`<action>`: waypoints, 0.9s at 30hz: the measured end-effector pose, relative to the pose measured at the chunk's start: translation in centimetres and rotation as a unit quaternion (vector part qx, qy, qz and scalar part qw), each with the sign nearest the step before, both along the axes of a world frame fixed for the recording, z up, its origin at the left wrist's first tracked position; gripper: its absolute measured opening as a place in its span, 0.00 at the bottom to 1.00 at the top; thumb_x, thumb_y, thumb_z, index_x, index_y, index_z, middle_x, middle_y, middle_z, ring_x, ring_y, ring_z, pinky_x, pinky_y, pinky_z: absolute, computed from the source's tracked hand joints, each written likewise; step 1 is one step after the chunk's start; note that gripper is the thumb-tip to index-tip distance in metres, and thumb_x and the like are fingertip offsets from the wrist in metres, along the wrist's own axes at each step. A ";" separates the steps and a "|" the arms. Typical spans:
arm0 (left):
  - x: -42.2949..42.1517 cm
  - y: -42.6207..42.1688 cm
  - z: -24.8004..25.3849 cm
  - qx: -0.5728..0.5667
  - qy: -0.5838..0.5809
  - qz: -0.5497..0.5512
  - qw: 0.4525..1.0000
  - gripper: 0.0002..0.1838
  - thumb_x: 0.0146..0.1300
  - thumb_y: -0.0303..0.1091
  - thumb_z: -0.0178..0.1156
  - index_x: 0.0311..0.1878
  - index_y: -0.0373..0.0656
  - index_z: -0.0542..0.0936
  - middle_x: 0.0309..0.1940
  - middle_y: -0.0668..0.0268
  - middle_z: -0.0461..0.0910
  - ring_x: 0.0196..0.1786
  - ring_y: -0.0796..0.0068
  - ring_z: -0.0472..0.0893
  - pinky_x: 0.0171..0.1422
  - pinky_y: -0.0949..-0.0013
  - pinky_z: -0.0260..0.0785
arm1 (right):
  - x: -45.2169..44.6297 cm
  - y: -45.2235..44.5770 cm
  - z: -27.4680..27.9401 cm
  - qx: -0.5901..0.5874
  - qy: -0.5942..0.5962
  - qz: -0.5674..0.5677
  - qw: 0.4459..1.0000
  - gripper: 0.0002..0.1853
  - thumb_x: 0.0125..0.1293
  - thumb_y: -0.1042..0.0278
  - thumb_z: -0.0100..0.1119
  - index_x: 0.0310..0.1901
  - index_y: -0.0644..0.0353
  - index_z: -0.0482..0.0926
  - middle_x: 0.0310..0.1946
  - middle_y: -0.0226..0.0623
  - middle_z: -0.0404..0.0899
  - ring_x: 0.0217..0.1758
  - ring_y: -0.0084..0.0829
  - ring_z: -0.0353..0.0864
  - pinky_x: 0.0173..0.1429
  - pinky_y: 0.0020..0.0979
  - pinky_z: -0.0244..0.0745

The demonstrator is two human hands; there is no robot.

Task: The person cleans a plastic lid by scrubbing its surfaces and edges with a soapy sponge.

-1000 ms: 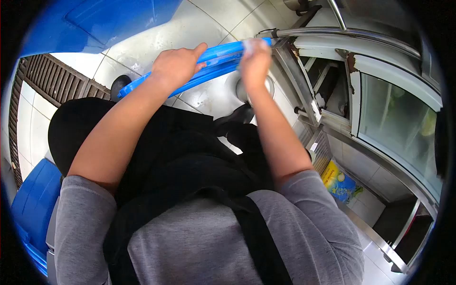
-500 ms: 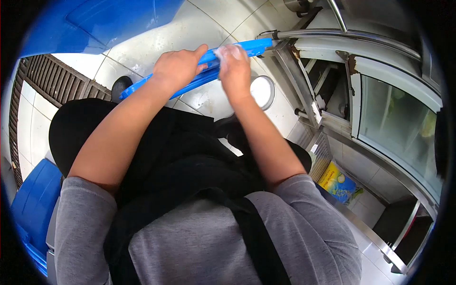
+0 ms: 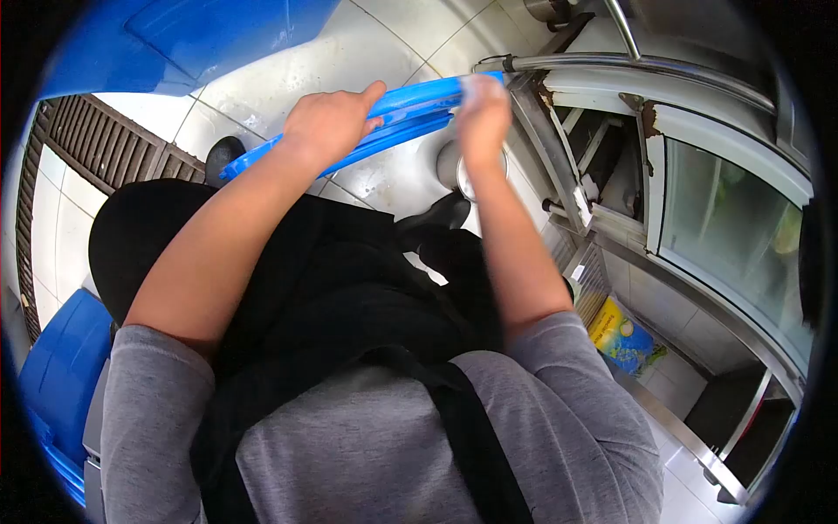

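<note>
A long blue plastic lid [image 3: 415, 105], seen almost edge-on, is held at a slant in front of my knees. My left hand [image 3: 332, 122] is closed around its upper edge, left of the middle, with the thumb pointing up. Near the lid's right end is my right hand [image 3: 484, 118], blurred by motion, its fingers bent around something whitish that looks soapy. What exactly it holds cannot be made out. Below the right hand a round pail [image 3: 448, 164] stands on the floor, partly hidden by my forearm.
A large blue container [image 3: 218, 44] fills the upper left. A brown slatted drain grate [image 3: 105, 144] crosses the tiled floor [image 3: 375, 183]. On the right is a metal-framed cabinet with a glass door [image 3: 729, 227]; a yellow and blue packet [image 3: 624, 336] lies below it.
My right hand has slid to the right along the lid, to its far end, and its forearm now covers part of the pail. My left hand and the lid have barely moved.
</note>
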State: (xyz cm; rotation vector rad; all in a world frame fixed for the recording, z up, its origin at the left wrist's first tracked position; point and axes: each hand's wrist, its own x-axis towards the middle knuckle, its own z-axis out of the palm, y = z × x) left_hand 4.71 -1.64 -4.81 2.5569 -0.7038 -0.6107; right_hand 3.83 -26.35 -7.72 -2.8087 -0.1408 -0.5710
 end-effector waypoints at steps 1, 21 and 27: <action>0.0 0.0 0.1 -0.001 -0.001 0.002 1.000 0.18 0.69 0.46 0.56 0.56 0.50 0.68 0.35 0.55 0.85 0.42 0.52 0.85 0.47 0.51 0.76 | 0.7 -1.2 0.6 0.024 -0.024 -0.030 0.999 0.07 0.64 0.75 0.54 0.39 0.64 0.81 0.37 0.49 0.81 0.43 0.50 0.80 0.52 0.46 0.73; 0.3 -0.1 0.0 0.007 0.000 0.009 1.000 0.18 0.71 0.47 0.55 0.56 0.49 0.67 0.36 0.55 0.84 0.44 0.53 0.84 0.48 0.51 0.75 | -2.1 6.9 0.9 0.022 0.008 0.077 0.997 0.09 0.61 0.72 0.57 0.42 0.57 0.83 0.42 0.40 0.81 0.49 0.45 0.78 0.53 0.47 0.72; 0.3 0.0 0.7 0.008 0.018 0.006 1.000 0.17 0.71 0.45 0.55 0.56 0.49 0.68 0.37 0.56 0.85 0.44 0.53 0.85 0.48 0.52 0.76 | 0.1 1.3 2.6 -0.093 0.066 0.014 0.993 0.12 0.59 0.74 0.59 0.43 0.53 0.85 0.44 0.37 0.81 0.50 0.42 0.77 0.52 0.46 0.70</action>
